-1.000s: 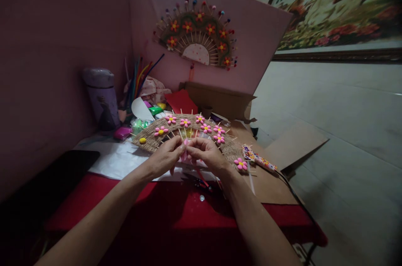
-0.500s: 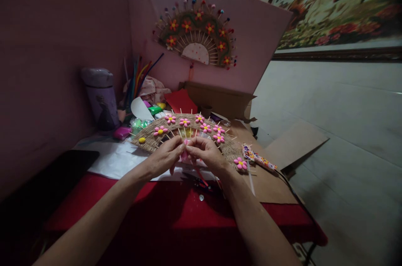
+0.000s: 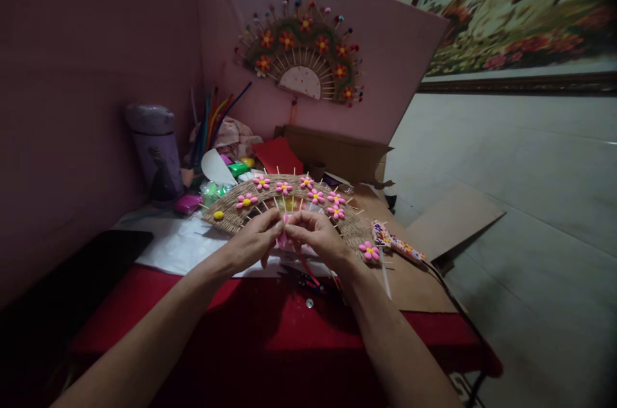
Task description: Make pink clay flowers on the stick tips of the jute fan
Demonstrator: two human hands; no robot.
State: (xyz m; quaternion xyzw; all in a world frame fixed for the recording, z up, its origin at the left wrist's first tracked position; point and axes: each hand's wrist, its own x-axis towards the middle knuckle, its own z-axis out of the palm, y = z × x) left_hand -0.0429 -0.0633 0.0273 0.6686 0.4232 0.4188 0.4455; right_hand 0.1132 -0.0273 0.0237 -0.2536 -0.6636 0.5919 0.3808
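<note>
My left hand (image 3: 255, 234) and my right hand (image 3: 315, 234) meet at the middle of the table, fingertips pinched together. Between them is a small, soft-looking pink piece (image 3: 284, 228), mostly covered by the fingers; its exact kind is unclear. Just beyond lies a woven twine fan (image 3: 231, 218) on thin wooden sticks. Pink flowers with yellow centres (image 3: 315, 196) dot its band, and a lone yellow oval (image 3: 218, 215) sits near its left end. Beneath my right hand are dark-handled scissors (image 3: 308, 281), partly hidden, and a red-orange strip (image 3: 308, 270).
A flower-patterned glue gun (image 3: 398, 244) with a cord rests on brown cardboard (image 3: 414, 286) at right. A purple bottle (image 3: 155, 151) and clay packets (image 3: 189, 204) stand at left. A finished fan (image 3: 299, 51) hangs behind. A small clear gem (image 3: 309, 303) lies on the red cloth (image 3: 216, 324).
</note>
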